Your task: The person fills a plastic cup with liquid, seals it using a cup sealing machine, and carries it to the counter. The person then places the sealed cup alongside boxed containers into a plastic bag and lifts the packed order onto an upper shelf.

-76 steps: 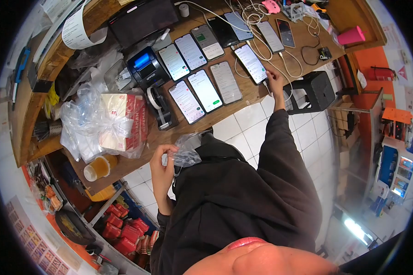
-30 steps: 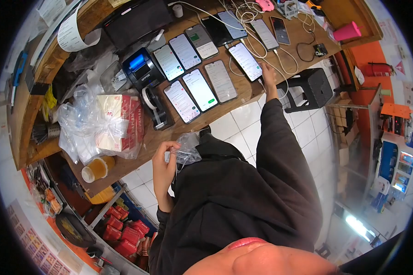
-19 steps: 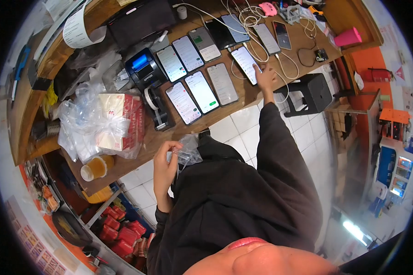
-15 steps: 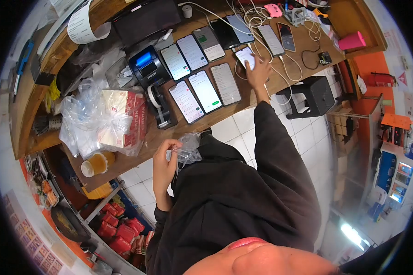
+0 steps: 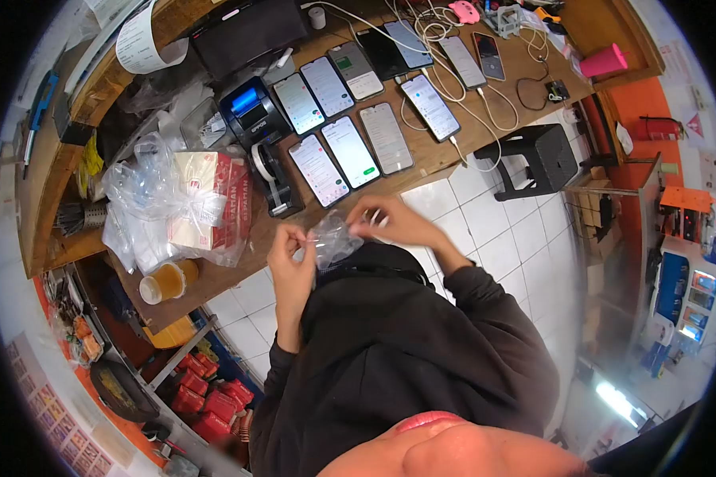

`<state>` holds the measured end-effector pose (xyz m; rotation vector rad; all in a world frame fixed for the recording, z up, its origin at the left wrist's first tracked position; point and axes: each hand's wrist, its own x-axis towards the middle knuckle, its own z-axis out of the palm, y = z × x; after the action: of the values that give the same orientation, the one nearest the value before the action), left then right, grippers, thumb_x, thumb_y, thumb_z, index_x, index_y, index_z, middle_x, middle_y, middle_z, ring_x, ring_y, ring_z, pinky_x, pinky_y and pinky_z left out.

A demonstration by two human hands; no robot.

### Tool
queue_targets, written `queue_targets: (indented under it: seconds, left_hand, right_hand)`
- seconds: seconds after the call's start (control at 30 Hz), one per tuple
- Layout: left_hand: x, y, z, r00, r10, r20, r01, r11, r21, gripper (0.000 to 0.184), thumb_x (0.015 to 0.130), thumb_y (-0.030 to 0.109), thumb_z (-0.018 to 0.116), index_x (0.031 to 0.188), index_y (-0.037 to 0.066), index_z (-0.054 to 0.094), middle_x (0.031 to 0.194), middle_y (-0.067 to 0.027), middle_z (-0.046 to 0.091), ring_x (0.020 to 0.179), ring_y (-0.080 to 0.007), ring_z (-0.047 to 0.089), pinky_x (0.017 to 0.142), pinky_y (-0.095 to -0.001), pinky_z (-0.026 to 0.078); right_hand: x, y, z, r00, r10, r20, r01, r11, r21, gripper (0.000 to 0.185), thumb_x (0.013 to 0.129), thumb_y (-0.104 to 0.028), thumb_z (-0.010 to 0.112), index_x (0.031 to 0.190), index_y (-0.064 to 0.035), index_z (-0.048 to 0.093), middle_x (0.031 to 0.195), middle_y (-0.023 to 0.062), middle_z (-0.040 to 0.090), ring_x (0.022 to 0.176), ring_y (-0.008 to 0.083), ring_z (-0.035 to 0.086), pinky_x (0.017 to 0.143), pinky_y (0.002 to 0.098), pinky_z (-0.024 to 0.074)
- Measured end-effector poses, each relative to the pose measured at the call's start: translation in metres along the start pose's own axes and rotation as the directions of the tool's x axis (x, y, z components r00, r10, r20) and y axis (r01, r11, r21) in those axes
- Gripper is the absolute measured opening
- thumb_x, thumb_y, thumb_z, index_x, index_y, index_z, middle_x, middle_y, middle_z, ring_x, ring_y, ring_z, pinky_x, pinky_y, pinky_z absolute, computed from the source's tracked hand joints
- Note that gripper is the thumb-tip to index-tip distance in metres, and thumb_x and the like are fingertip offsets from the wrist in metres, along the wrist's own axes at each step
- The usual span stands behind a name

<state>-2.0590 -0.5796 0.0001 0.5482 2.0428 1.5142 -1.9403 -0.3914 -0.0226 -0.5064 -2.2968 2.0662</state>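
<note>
Cup corner: a cup of amber drink (image 5: 167,283) stood near the left end of the wooden desk (image 5: 426,156).
Left hand: the left hand (image 5: 291,266) rose from a bent wrist, thumb and forefinger pinched together on the bag's left side.
Bag: the crumpled clear plastic bag (image 5: 334,243) was between both hands, before the torso and near the desk's front edge.
Smartphones: lit smartphones (image 5: 348,151) lay in rows behind that edge.
Right hand: slightly blurred, the right hand (image 5: 398,223) angled inward, fingers curled, thumb and forefinger closed on the bag's right side.
Floor room: white tiles (image 5: 485,230) spread between the right forearm and a black stool (image 5: 539,163).
</note>
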Motion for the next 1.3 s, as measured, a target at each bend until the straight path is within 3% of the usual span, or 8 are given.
queue_targets:
  seconds: [0.1, 0.37, 0.47, 0.67, 0.9, 0.93, 0.97, 1.3]
  left_hand:
    - [-0.003, -0.009, 0.008, 0.984, 0.166, 0.057, -0.175, 0.957, 0.230, 0.012, 0.086, 0.003, 0.053, 0.079, 0.000, 0.044, 0.066, -0.0070, 0.042, 0.066, -0.0122, 0.043, 0.062, -0.0262, 0.039]
    - [-0.020, -0.023, 0.014, 0.966, 0.051, 0.255, 0.019, 0.964, -0.264, 0.013, 0.094, 0.010, 0.047, 0.088, -0.001, 0.053, 0.071, -0.0119, 0.049, 0.066, -0.0160, 0.047, 0.064, -0.0280, 0.039]
    - [-0.025, -0.011, 0.005, 0.956, 0.225, 0.190, -0.282, 0.885, 0.371, 0.014, 0.092, 0.013, 0.052, 0.089, 0.000, 0.055, 0.079, -0.0174, 0.055, 0.074, -0.0355, 0.050, 0.071, -0.0378, 0.042]
    - [-0.025, 0.019, 0.006, 0.962, 0.271, 0.030, -0.269, 0.925, 0.269, 0.005, 0.088, 0.005, 0.054, 0.087, 0.001, 0.053, 0.078, -0.0159, 0.055, 0.083, -0.0320, 0.056, 0.073, -0.0380, 0.045]
    - [-0.039, -0.001, 0.012, 0.954, 0.264, 0.143, -0.291, 0.930, 0.224, 0.011, 0.080, -0.004, 0.056, 0.082, 0.003, 0.047, 0.072, -0.0053, 0.049, 0.067, -0.0159, 0.049, 0.064, -0.0275, 0.042]
    - [-0.037, -0.005, 0.006, 0.978, 0.209, 0.010, -0.206, 0.951, 0.229, 0.012, 0.080, -0.004, 0.057, 0.078, 0.003, 0.047, 0.070, -0.0023, 0.048, 0.065, -0.0103, 0.043, 0.060, -0.0243, 0.039]
    - [-0.038, -0.006, 0.003, 0.979, 0.205, 0.011, -0.202, 0.952, 0.229, 0.012, 0.080, -0.004, 0.057, 0.078, 0.003, 0.047, 0.070, -0.0023, 0.048, 0.065, -0.0103, 0.043, 0.060, -0.0243, 0.039]
    - [-0.045, -0.037, 0.010, 0.967, 0.199, 0.157, -0.227, 0.956, 0.188, 0.006, 0.078, -0.002, 0.058, 0.079, 0.001, 0.054, 0.065, -0.0041, 0.049, 0.064, -0.0113, 0.047, 0.060, -0.0245, 0.040]
  right_hand:
    - [-0.006, -0.028, 0.037, 0.999, -0.010, 0.035, 0.012, 0.998, -0.061, 0.034, 0.079, -0.029, 0.073, 0.098, -0.0034, 0.060, 0.079, 0.0022, 0.061, 0.070, 0.0103, 0.056, 0.062, 0.0245, 0.0456]
    - [-0.030, -0.032, 0.050, 0.998, -0.039, -0.054, 0.041, 0.998, 0.052, 0.022, 0.081, -0.015, 0.067, 0.084, -0.0008, 0.051, 0.076, 0.0076, 0.053, 0.073, 0.0148, 0.052, 0.063, 0.0289, 0.0445]
    - [-0.039, -0.005, 0.030, 0.967, -0.246, -0.069, 0.215, 0.931, -0.295, 0.017, 0.077, 0.003, 0.061, 0.087, -0.0024, 0.048, 0.081, 0.0069, 0.051, 0.075, 0.0174, 0.053, 0.062, 0.0275, 0.0437]
    - [-0.043, -0.040, 0.028, 0.864, -0.263, -0.430, 0.111, 0.931, -0.347, 0.028, 0.069, 0.005, 0.062, 0.091, -0.0047, 0.047, 0.082, 0.0121, 0.050, 0.078, 0.0307, 0.054, 0.064, 0.0371, 0.0444]
    - [-0.043, -0.012, 0.072, 0.859, -0.447, -0.250, 0.333, 0.858, -0.391, 0.021, 0.075, 0.001, 0.065, 0.086, -0.0029, 0.048, 0.070, 0.0068, 0.047, 0.060, 0.0218, 0.047, 0.057, 0.0301, 0.0416]
    - [-0.045, -0.020, 0.053, 0.907, -0.243, -0.343, 0.147, 0.948, -0.283, 0.021, 0.076, -0.001, 0.066, 0.084, -0.0029, 0.047, 0.068, 0.0066, 0.046, 0.059, 0.0210, 0.047, 0.056, 0.0296, 0.0409]
    - [-0.046, -0.023, 0.042, 0.913, -0.023, -0.407, -0.046, 0.986, -0.158, 0.021, 0.076, -0.004, 0.068, 0.083, -0.0028, 0.047, 0.066, 0.0063, 0.046, 0.058, 0.0203, 0.046, 0.055, 0.0290, 0.0402]
    - [-0.046, 0.009, 0.066, 0.937, -0.224, -0.269, 0.179, 0.967, -0.183, 0.032, 0.080, -0.013, 0.069, 0.068, -0.0019, 0.042, 0.060, 0.0088, 0.040, 0.057, 0.0209, 0.039, 0.054, 0.0315, 0.0350]
